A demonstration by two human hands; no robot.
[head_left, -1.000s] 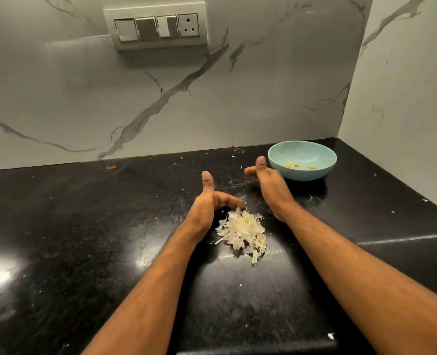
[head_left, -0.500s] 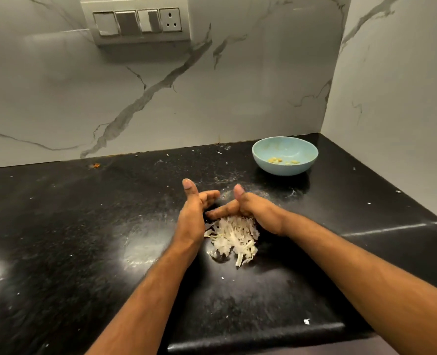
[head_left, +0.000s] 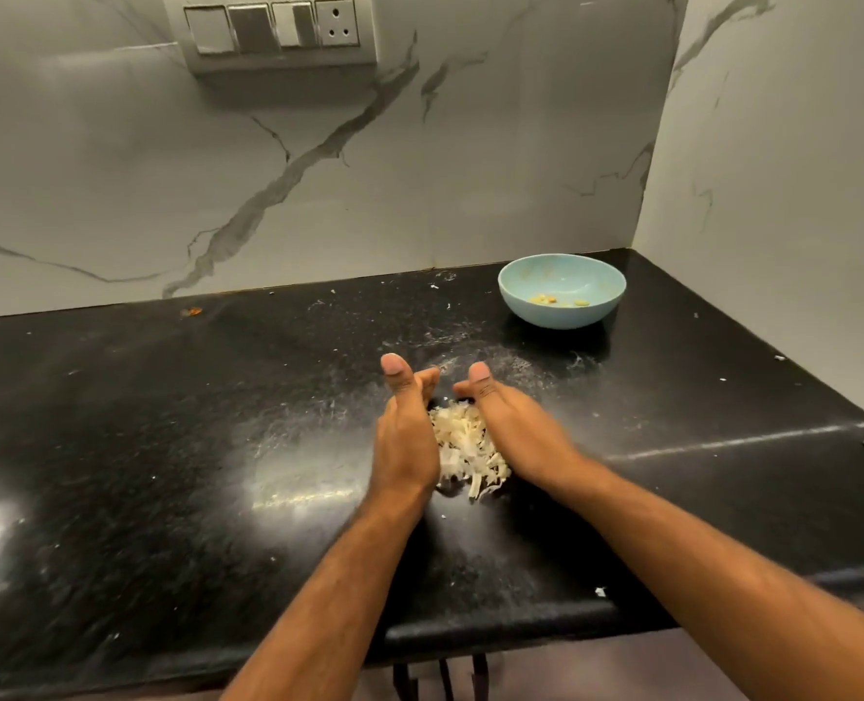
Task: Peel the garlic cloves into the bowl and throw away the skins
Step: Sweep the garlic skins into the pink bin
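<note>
A heap of pale garlic skins lies on the black counter in the middle of the view. My left hand stands on edge against the heap's left side, thumb up. My right hand stands on edge against its right side, thumb up too. Both hands press flat against the skins with fingers straight, fingertips nearly meeting behind the heap. A light blue bowl with a few peeled garlic cloves sits at the back right, apart from my hands.
Small white skin flakes and dust are scattered over the counter around the heap and near the bowl. Marble walls close off the back and right side. A switch panel hangs on the back wall. The counter's front edge runs below my forearms.
My hands have closed in from wide apart to squeeze the skins between them, and the heap has become narrower. The camera has tilted so the counter's front edge shows.
</note>
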